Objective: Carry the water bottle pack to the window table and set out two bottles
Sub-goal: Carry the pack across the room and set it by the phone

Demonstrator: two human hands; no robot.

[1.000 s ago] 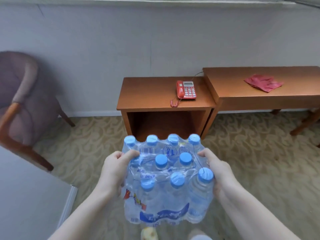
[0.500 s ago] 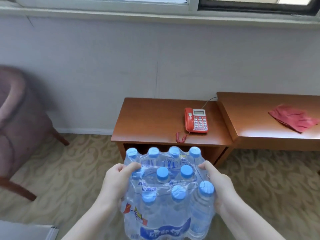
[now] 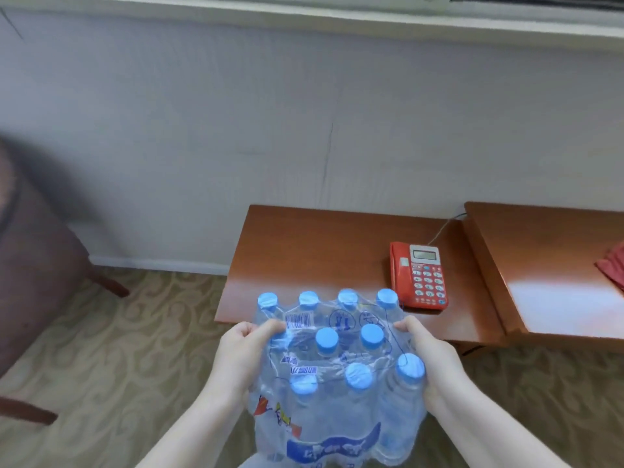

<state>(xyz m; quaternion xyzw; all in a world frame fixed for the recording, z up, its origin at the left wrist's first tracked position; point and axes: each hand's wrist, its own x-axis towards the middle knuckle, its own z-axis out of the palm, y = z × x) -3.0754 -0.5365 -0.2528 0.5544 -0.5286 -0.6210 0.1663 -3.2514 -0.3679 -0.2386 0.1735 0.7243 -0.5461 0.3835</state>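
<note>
I hold a shrink-wrapped water bottle pack (image 3: 337, 383) with several blue-capped bottles in front of me, above the carpet. My left hand (image 3: 241, 356) grips its left side and my right hand (image 3: 435, 363) grips its right side. The pack's far edge overlaps the front edge of a low wooden window table (image 3: 304, 251) that stands against the wall under the window sill. The pack's bottom is cut off by the frame.
A red telephone (image 3: 418, 275) with a cord lies on the low table's right part. A higher wooden desk (image 3: 540, 265) adjoins on the right, with a red cloth (image 3: 613, 268) at the frame edge. A dark armchair (image 3: 30, 265) stands at the left on patterned carpet (image 3: 118, 349).
The low table and telephone have grown larger and shifted right in view as I came closer. The armchair slid further left. Both hands keep the same grip on the pack.
</note>
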